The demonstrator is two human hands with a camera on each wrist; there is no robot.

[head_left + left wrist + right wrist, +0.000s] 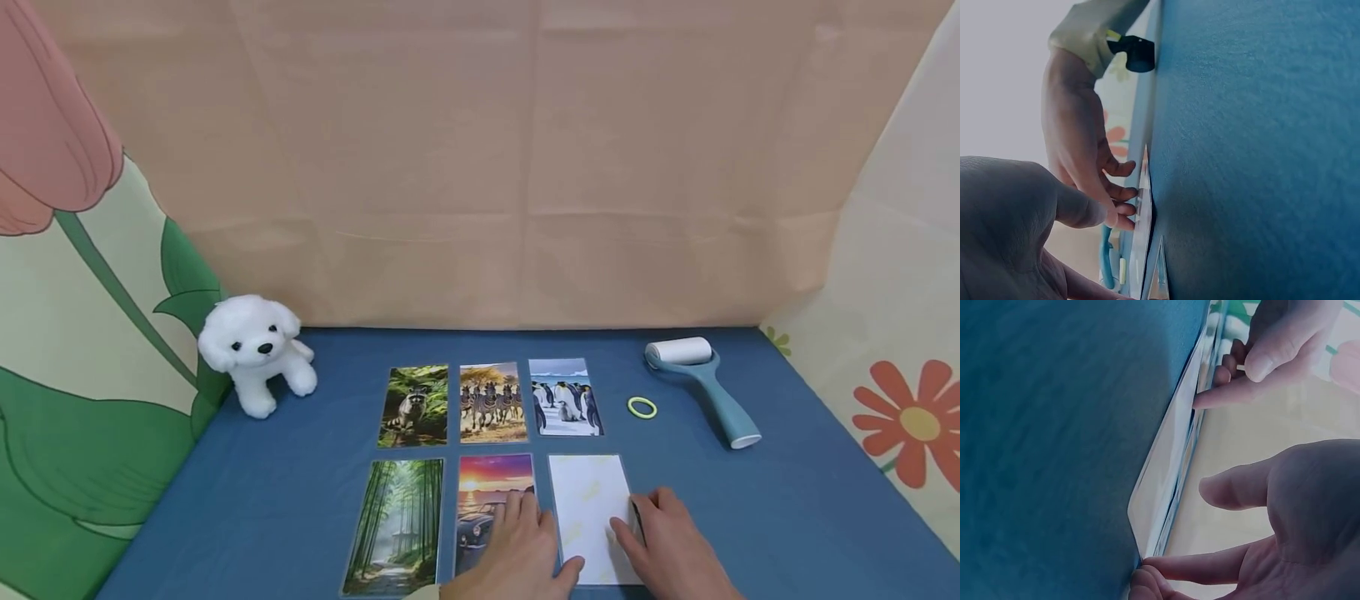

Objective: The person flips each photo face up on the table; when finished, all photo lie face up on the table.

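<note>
A white blank-faced card [592, 508] lies at the near right of two rows of laminated picture cards. At its right edge is my right hand [671, 546], its fingertips touching the border and the thumb over the white face; a dark sliver shows along that edge. In the right wrist view, one finger [1197, 565] of it meets the card's corner, with the thumb apart. My left hand [513, 550] lies with extended fingers over the sunset-and-car card [474, 533], its thumb reaching the white card's lower left. The left hand covers the lower right of the car picture.
Beside the car card lies a bamboo forest card [397, 525]. Behind are raccoon [414, 408], zebra [491, 404] and penguin [566, 398] cards. A yellow-green ring [642, 407] and a blue-handled lint roller [708, 383] lie right; a white plush dog [258, 350] stands back left.
</note>
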